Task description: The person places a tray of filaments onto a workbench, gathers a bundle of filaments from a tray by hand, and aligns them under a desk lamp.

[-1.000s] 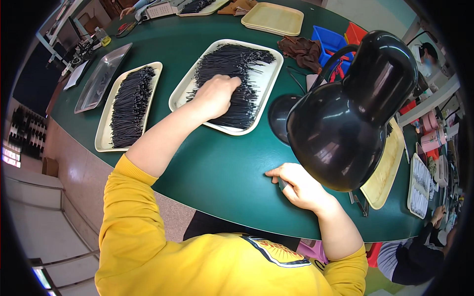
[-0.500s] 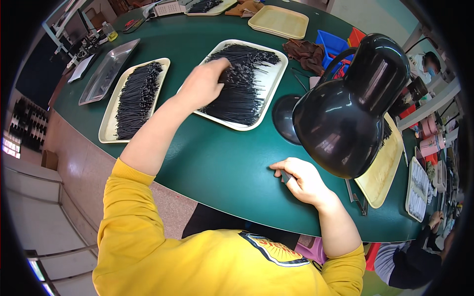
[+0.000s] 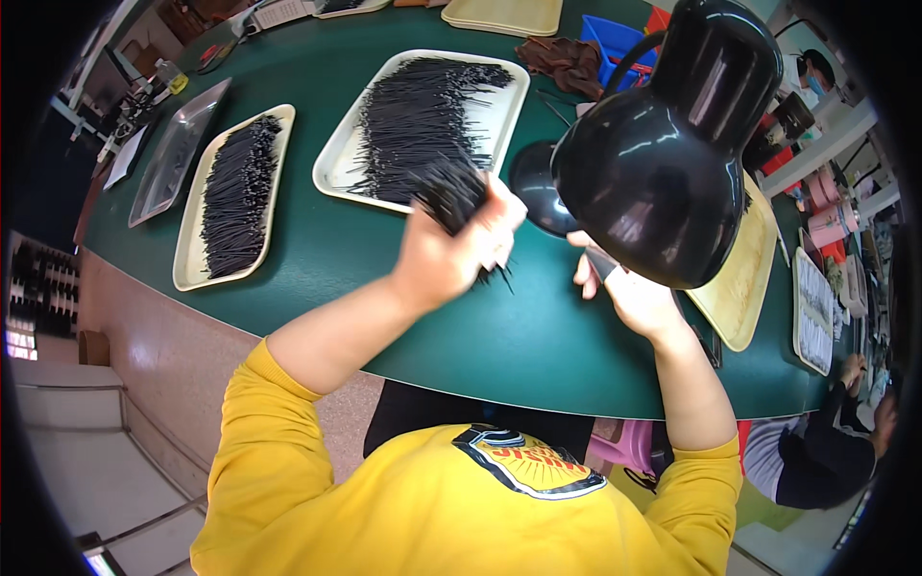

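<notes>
My left hand (image 3: 451, 245) is closed around a bundle of thin black wires (image 3: 449, 195), whose ends stick out on both sides of the fist. It is above the green table, just in front of the white tray (image 3: 329, 178) with many more black wires (image 3: 413, 120) laid in it. Under the black desk lamp's shade, my right hand (image 3: 639, 298) grips a small flat grey tool (image 3: 601, 262) between thumb and fingers. The shade hides part of this hand, and the tool's exact kind does not show.
A narrower tray of black wires (image 3: 235, 197) and a metal tray (image 3: 178, 154) stand at the left. The black desk lamp (image 3: 653, 173) rises at the right beside a yellowish tray (image 3: 735, 307). A brown cloth (image 3: 562, 65) and blue bin (image 3: 615, 43) lie behind. Another person (image 3: 816, 461) sits far right.
My left hand has come off the wire tray toward me and now carries a bundle of wires. My right hand has moved up and right, toward the lamp. The view has shifted.
</notes>
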### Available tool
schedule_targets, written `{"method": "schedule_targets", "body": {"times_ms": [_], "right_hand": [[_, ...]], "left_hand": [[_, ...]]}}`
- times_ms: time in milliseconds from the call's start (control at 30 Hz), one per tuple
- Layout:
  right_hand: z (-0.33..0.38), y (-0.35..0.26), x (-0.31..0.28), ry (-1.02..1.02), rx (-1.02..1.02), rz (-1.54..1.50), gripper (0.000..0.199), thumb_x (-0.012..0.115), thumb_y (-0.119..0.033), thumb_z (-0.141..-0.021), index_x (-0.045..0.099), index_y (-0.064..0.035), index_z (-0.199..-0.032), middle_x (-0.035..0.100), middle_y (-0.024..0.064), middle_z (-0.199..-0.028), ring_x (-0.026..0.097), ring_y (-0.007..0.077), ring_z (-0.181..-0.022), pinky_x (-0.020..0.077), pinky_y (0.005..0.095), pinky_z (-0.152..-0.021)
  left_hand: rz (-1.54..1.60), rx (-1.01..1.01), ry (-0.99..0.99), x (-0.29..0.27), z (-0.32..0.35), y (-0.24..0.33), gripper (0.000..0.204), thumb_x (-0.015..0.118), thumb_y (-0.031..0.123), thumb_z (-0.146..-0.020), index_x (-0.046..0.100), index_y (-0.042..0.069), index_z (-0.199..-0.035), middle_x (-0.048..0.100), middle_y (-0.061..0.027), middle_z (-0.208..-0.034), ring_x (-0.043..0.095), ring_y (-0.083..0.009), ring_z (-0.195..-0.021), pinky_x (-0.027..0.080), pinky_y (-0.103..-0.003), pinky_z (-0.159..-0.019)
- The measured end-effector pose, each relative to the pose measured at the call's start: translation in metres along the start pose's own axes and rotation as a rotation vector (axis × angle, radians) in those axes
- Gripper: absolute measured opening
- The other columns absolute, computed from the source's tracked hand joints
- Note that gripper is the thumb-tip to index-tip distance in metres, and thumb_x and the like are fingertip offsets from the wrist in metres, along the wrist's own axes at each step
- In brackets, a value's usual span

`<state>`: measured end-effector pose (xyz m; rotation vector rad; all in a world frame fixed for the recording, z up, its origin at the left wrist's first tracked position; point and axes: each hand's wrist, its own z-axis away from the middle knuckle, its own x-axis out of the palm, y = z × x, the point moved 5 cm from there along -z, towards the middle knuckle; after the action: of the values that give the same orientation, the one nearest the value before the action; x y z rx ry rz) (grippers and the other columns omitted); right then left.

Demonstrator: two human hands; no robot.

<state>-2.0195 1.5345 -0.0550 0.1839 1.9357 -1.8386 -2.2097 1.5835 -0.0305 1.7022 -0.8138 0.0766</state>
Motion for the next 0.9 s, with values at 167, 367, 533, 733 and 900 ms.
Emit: {"method": "schedule_targets", "body": {"times_ms": [167, 367, 533, 733, 900], "right_hand": [[0.006, 0.019, -0.012, 0.194, -0.323, 0.063, 0.027, 0.049, -0.010, -0.084, 0.053, 0.0044, -0.106, 0.058, 0.0136, -0.093, 0.057, 0.0201, -0.079, 0.0457, 0.0300, -0.072], [0.016, -0.063, 0.011, 0.253, -0.719, 0.318, 0.042, 0.073, -0.014, -0.063, 0.060, -0.0005, -0.101, 0.061, 0.0125, -0.098, 0.060, 0.0266, -0.088, 0.0454, 0.0319, -0.081], [0.016, -0.083, 0.035, 0.056, -0.876, 0.488, 0.062, 0.073, -0.016, -0.059, 0.051, 0.0008, -0.114, 0.051, 0.0264, -0.113, 0.053, 0.0382, -0.103, 0.0371, 0.0454, -0.093], [0.015, -0.095, 0.035, 0.087, -0.847, 0.423, 0.044, 0.064, -0.009, -0.063, 0.058, 0.0011, -0.106, 0.057, 0.0181, -0.108, 0.055, 0.0345, -0.103, 0.0358, 0.0475, -0.094], [0.014, -0.092, 0.033, -0.006, -0.783, 0.428, 0.041, 0.057, -0.003, -0.066, 0.056, 0.0044, -0.106, 0.054, 0.0229, -0.112, 0.053, 0.0362, -0.106, 0.0337, 0.0454, -0.096]], "left_hand": [[-0.217, -0.179, -0.146, 0.019, 0.015, -0.046, 0.015, 0.066, 0.006, -0.076, 0.052, 0.004, -0.081, 0.054, 0.0014, -0.068, 0.052, -0.0046, -0.059, 0.043, -0.019, -0.055], [-0.341, 0.035, -0.289, 0.022, 0.018, -0.043, 0.018, 0.067, 0.003, -0.073, 0.053, 0.003, -0.084, 0.056, -0.0010, -0.073, 0.053, -0.0061, -0.065, 0.044, -0.021, -0.061], [-0.488, 0.127, -0.349, 0.026, 0.019, -0.035, 0.028, 0.068, 0.003, -0.067, 0.054, 0.003, -0.092, 0.059, -0.0085, -0.082, 0.059, -0.0156, -0.077, 0.046, -0.027, -0.067], [-0.564, 0.012, -0.386, 0.023, 0.021, -0.041, 0.023, 0.065, 0.006, -0.067, 0.058, 0.003, -0.088, 0.061, -0.0115, -0.083, 0.061, -0.0225, -0.071, 0.048, -0.030, -0.064], [-0.625, 0.210, -0.477, 0.022, 0.023, -0.036, 0.024, 0.062, 0.004, -0.074, 0.051, 0.001, -0.095, 0.061, -0.0114, -0.077, 0.062, -0.0222, -0.071, 0.048, -0.031, -0.064]]}}
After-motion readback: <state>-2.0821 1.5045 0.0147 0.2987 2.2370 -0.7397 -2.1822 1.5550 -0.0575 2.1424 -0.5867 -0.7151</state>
